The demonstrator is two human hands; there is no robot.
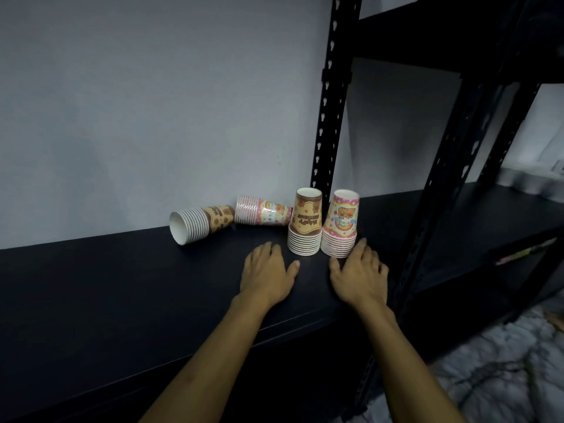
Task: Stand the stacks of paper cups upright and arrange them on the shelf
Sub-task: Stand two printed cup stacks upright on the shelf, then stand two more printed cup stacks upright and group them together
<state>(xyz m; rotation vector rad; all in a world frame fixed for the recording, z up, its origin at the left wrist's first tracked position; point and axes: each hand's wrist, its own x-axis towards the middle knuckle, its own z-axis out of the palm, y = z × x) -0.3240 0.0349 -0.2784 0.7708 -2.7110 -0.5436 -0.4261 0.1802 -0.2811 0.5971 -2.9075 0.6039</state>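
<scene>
Nearest the camera, both forearms reach in from about 6 o'clock over the black shelf. The left hand lies flat, fingers spread, holding nothing; the right hand is likewise spread and empty, its fingertips just beside the pink standing stack. At 12 o'clock from the hands, that stack and the brown standing stack stand rims-down, side by side and apparently touching. Farther back, toward 10 o'clock, a pink stack on its side lies against the wall, and a brown stack on its side lies beyond it. By my reckoning, half the work is done: two up, two left to stand and align.
</scene>
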